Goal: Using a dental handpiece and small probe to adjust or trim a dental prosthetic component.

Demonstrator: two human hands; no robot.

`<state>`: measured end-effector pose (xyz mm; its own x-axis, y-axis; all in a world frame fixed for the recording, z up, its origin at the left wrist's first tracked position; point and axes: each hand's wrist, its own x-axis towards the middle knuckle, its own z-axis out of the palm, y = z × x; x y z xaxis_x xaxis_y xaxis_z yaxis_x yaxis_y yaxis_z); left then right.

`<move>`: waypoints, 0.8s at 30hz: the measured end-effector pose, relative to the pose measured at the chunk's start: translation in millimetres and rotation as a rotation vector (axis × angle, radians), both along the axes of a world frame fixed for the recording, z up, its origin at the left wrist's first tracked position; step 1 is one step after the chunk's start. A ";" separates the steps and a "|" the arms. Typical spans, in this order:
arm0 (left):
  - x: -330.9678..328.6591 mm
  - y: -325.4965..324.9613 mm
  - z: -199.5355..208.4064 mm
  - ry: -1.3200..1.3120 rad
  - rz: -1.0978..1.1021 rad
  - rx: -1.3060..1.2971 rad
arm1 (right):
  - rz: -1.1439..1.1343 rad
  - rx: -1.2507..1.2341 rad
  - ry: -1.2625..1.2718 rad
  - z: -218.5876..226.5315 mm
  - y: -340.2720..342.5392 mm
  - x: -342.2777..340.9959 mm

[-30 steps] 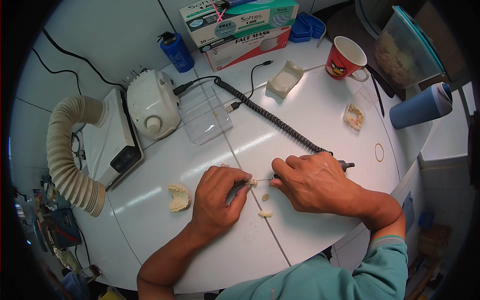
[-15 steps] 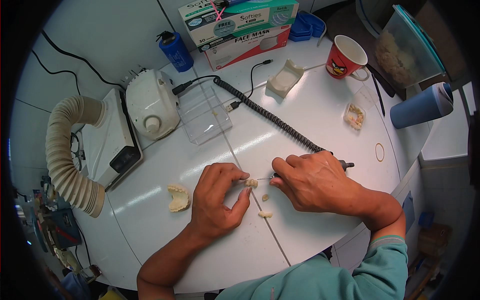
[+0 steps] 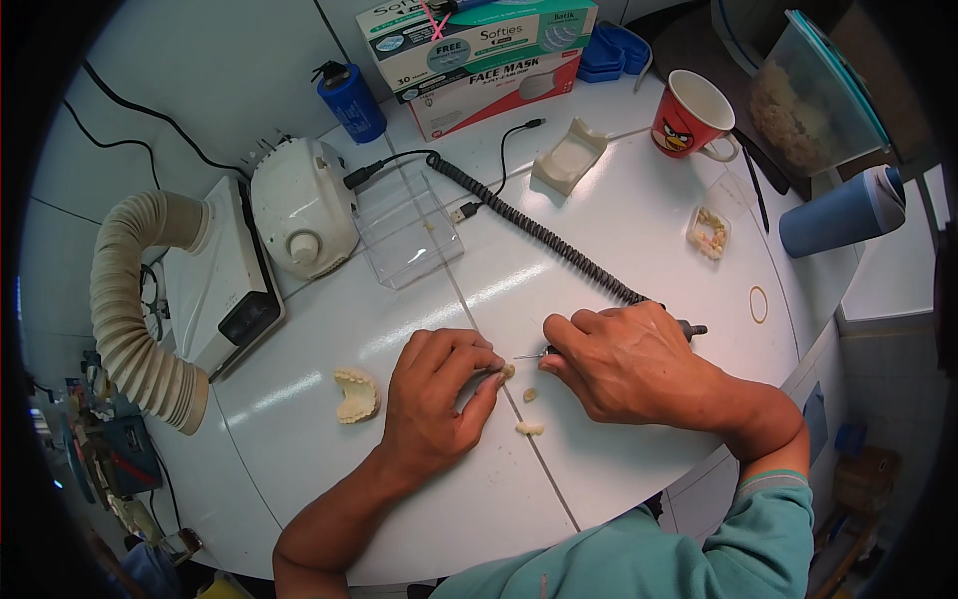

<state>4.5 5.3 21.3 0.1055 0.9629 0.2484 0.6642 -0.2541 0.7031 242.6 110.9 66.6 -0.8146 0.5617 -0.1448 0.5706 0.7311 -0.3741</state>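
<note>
My left hand (image 3: 434, 399) pinches a small cream tooth piece (image 3: 506, 372) against the white table (image 3: 619, 220). A rotary handpiece (image 3: 689, 327) lies in the grip of my right hand (image 3: 624, 359), its thin bur (image 3: 527, 355) pointing left at that piece. From the handpiece a black coiled cord (image 3: 529, 230) runs back to the white motor unit (image 3: 301, 210). Two more small tooth pieces (image 3: 529, 411) lie just below the hands. A cream dental model (image 3: 356, 394) rests left of my left hand.
A ribbed suction hose (image 3: 130, 309) and grey box (image 3: 215, 280) stand at left. At the back are a clear plastic box (image 3: 407, 230), a blue bottle (image 3: 351, 102), stacked mask boxes (image 3: 479, 55), a cream tray (image 3: 569, 157), a red mug (image 3: 691, 115) and a small dish of teeth (image 3: 709, 232).
My left fingers have shifted a little on the small piece, turning it at the bur tip. Both hands stay in the same spot.
</note>
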 end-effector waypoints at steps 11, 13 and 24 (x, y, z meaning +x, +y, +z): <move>0.9 1.0 3.3 0.007 -0.020 0.009 | 0.005 0.007 0.014 -1.4 0.3 0.8; 2.4 0.8 4.7 -0.012 0.009 -0.003 | -0.001 -0.002 0.000 0.1 0.0 -0.1; 0.5 -0.5 -0.3 0.032 -0.013 -0.009 | -0.019 -0.024 -0.064 1.4 -0.5 -0.8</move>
<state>5.1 4.8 21.1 0.1258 0.9636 0.2360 0.6831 -0.2566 0.6837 241.8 110.4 68.0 -0.7928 0.5724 -0.2094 0.6072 0.7115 -0.3537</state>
